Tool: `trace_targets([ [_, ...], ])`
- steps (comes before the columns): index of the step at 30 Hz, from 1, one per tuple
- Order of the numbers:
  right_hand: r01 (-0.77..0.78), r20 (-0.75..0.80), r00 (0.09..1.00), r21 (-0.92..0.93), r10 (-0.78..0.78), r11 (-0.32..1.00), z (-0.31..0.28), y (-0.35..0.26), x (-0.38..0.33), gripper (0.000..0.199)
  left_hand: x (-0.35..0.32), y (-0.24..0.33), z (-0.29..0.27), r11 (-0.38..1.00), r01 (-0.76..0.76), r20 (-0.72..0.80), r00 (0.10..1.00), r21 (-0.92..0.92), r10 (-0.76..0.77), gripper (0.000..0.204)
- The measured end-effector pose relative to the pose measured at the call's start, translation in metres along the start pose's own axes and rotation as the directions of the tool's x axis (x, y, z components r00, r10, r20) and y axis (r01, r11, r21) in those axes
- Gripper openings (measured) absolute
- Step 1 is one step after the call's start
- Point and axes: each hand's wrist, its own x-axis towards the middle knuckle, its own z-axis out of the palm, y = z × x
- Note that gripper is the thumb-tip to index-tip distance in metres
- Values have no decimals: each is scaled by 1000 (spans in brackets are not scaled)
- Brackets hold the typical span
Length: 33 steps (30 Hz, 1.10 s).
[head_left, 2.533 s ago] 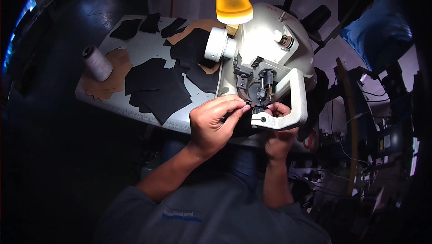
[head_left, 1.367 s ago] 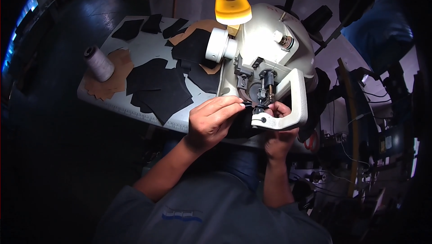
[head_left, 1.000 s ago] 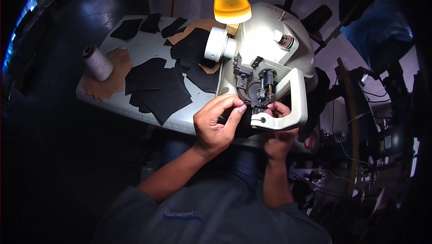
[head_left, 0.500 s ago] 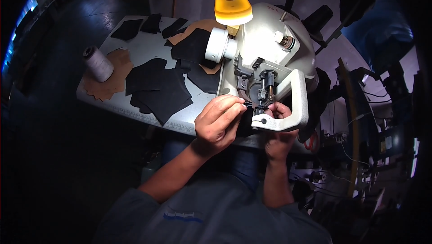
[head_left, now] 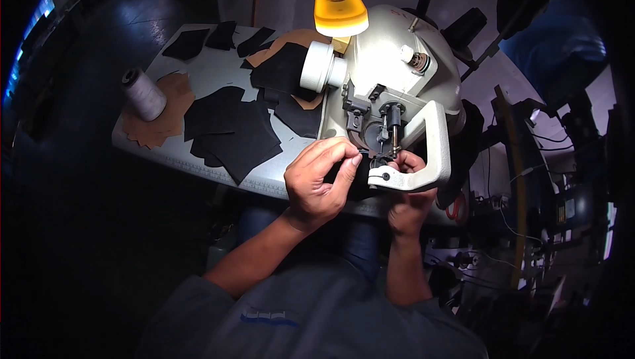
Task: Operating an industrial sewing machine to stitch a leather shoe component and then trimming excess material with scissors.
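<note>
My left hand (head_left: 319, 179) is closed in a pinch, thumb against forefinger, just left of the sewing machine's (head_left: 411, 64) needle area; what its fingertips hold is too small to make out. A dark piece (head_left: 360, 177) shows below those fingertips. Partly hidden by the machine's white curved arm (head_left: 436, 147), my right hand (head_left: 409, 213) has its fingers curled up near the dark metal needle parts (head_left: 390, 137). What lies between its fingers cannot be seen.
A yellow-shaded lamp (head_left: 340, 11) lights the machine. Left on the grey table lie black cut pieces (head_left: 238, 131) and tan pieces (head_left: 173, 94). A cone of pale thread (head_left: 144, 94) stands on the tan ones. Orange-red handles (head_left: 456, 207) show at right.
My left hand has turned slightly; its thumb now shows more and the fingers arch with a gap behind the pinch. The right hand stays nearly in place.
</note>
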Motion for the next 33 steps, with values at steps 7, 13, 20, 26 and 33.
trace_targets([
  [7, 11, 22, 1000, 30, -12, 1000, 0, 0, -2, 26, 3, 5, 0, 999, 6, 4, 1000, 40, -6, 9],
  [13, -12, 30, 999, 71, 9, 997, -2, 3, -5, 25, 2, 7, 2, 998, 65, 9, 998, 14, -65, 8],
  [20, 53, 54, 997, 17, -54, 998, -4, 1, -5, 25, 3, 9, 1, 995, 98, 26, 995, 14, -99, 7],
  [26, 90, 42, 995, 106, -95, 990, -3, 7, -7, 27, 6, 11, 0, 996, 77, 34, 996, 46, -79, 7],
  [33, 40, 63, 997, 111, -47, 993, -5, 3, -9, 28, 8, 13, -1, 996, 76, 52, 996, 49, -79, 7],
])
